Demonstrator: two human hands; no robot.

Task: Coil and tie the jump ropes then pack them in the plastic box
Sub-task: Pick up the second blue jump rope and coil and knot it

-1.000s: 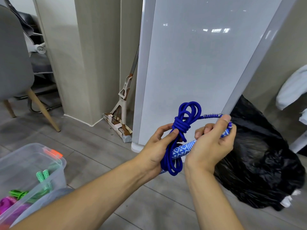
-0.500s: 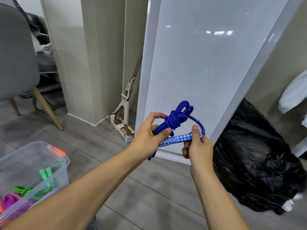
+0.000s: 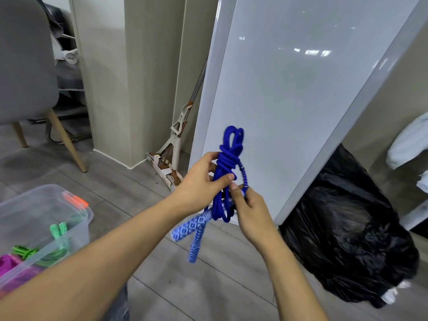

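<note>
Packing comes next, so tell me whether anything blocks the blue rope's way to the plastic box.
Nothing visible does. The left hand and right hand hold the blue jump rope in the air. The plastic box stands lower left, top apparently open, only bare floor between.

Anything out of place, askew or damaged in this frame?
Nothing stands out. The left hand and right hand grip the coiled blue jump rope, handles dangling; the plastic box at lower left holds a green rope and a pink rope.
</note>
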